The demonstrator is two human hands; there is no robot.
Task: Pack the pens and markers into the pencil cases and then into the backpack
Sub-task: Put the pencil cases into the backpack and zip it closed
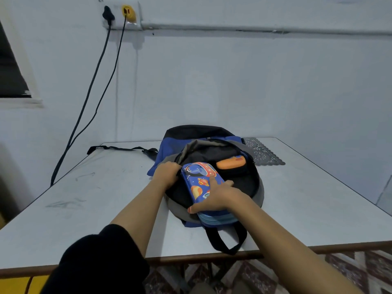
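Plainly, the blue pencil case (198, 177), printed with planets and a rocket, sits halfway into the open mouth of the backpack (203, 131). We see its far end inside the dark main compartment, while its near end sticks out over the near rim, tilted up a little. The right hand (214, 197) grasps that near end: its fingers (212, 181) lie over the printed top, one stretched forward along it, and the thumb wraps under the case's left edge. The left hand (166, 171) is clenched on the grey edge of the bag's opening at the left, its fingers (175, 166) curled round the fabric beside the case's far corner.

Deeper in the same compartment, to the right of the blue one and apart from it, we make out an orange pencil case (231, 162) lying on its side.

The backpack lies flat on the white desk (95, 198), its black carry loop (227, 242) reaching the near edge and a black strap (118, 148) trailing left. Just beyond the bag on the right lies a grey lace mat (264, 153). A black sleeve (95, 262) covers the left upper arm. On the wall behind, two dark cables (93, 81) hang from a socket (122, 16).
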